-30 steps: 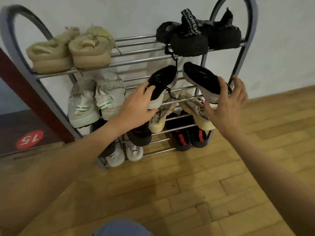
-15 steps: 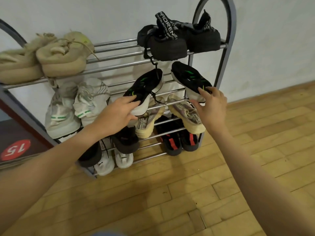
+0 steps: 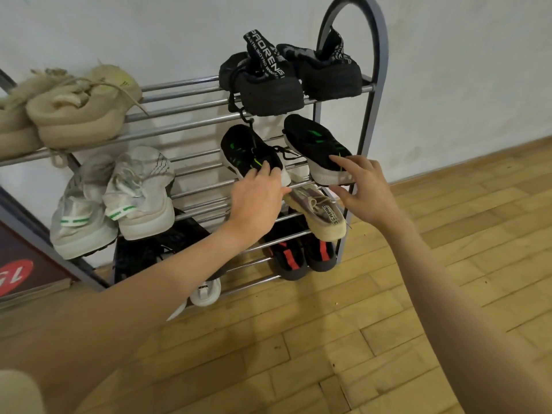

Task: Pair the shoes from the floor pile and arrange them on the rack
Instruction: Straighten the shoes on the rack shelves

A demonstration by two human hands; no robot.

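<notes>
A grey metal shoe rack [image 3: 383, 61] stands against the white wall. Its second shelf on the right bears a pair of black shoes with green marks. The left shoe [image 3: 242, 149] has my left hand [image 3: 258, 201] curled over its heel. The right shoe [image 3: 316, 147] rests on the rails near the rack's right post. My right hand [image 3: 366, 189] is at its heel with fingers spread, an index tip touching the shoe and the thumb below the sole edge.
Beige pair [image 3: 80, 106] and black high-tops [image 3: 268, 85] on the top shelf. White green-striped pair [image 3: 119, 201] second shelf left. Lower down: a beige shoe [image 3: 319, 210], black red-striped pair [image 3: 298, 255], white shoe [image 3: 206, 291]. Wooden floor [image 3: 343, 339]; red sign [image 3: 15, 276] at left.
Both black shoes have been pushed deeper onto the second shelf and now rest on its rails. My right hand has loosened from its shoe and spread its fingers.
</notes>
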